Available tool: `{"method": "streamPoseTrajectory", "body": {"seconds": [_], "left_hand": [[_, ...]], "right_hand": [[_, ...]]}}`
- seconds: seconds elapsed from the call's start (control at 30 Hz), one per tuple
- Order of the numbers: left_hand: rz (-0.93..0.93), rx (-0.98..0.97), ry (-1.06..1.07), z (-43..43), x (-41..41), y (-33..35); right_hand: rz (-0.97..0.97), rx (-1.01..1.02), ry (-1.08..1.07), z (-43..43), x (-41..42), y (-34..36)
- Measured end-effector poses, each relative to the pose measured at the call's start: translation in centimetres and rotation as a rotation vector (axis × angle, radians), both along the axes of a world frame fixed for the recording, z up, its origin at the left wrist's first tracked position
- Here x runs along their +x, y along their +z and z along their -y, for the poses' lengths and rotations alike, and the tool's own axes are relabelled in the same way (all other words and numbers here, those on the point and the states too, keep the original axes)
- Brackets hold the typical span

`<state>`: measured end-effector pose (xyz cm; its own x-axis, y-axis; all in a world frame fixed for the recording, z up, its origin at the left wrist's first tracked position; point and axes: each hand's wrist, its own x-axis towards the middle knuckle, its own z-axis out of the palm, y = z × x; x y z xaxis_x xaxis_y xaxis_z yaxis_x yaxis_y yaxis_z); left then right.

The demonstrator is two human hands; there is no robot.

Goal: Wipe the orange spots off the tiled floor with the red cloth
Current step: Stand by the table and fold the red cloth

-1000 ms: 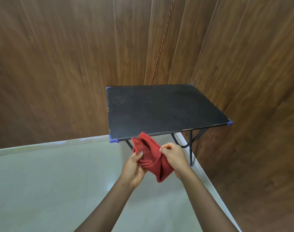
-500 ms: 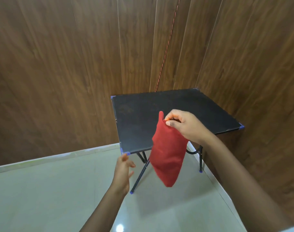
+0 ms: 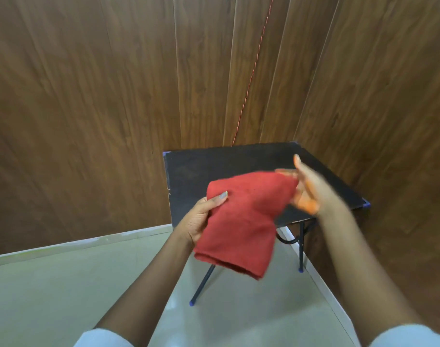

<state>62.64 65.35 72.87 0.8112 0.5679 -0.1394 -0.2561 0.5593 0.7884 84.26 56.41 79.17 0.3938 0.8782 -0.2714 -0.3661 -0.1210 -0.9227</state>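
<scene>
Two wood-panelled walls fill most of the view and meet in a corner at the right, with a pale skirting strip running along their foot. Below them lies one stretch of pale tiled floor, glossy and crossed by thin joints. One black folding table stands in the corner; two of its thin black legs can be seen, each ending in a blue foot, and blue caps show on at least two of its corners. Two bare forearms reach in from the bottom edge, each coming out of a white sleeve, one on the left and one on the right. There is one red cloth, folded over on itself and held up in the air in front of the table's near edge, well clear of the floor, its lower end hanging down. The left hand grips the cloth's left side, thumb laid across the top and fingers hidden under the fabric. The right hand is blurred at the cloth's upper right corner, its fingers looking spread and straight, with an orange tint on the palm; whether it grips the fabric cannot be told. One thin red cord runs down the wall behind the table.
</scene>
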Motion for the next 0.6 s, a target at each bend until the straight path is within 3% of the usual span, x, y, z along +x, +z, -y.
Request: {"method": "streamPoseTrajectory", "body": {"seconds": [0.03, 0.1, 0.3, 0.47, 0.6], "left_hand": [[0.020, -0.035, 0.049, 0.0, 0.9, -0.1], [0.019, -0.076, 0.140, -0.2, 2.0, -0.4], [-0.039, -0.200, 0.230, -2.1, 3.8, -1.3], [-0.001, -0.242, 0.265, -1.9, 5.8, -2.5], [-0.022, -0.204, 0.289, -2.3, 6.0, -2.8]], "right_hand": [[-0.190, -0.049, 0.045, -0.1, 0.5, -2.9], [-0.369, -0.100, 0.135, 0.2, 0.1, -7.9], [-0.544, 0.177, 0.113, 0.0, 1.7, -11.4], [-0.415, -0.086, 0.281, -1.8, 2.1, -12.5], [-0.429, 0.003, 0.262, -3.5, 3.3, -10.9]]}}
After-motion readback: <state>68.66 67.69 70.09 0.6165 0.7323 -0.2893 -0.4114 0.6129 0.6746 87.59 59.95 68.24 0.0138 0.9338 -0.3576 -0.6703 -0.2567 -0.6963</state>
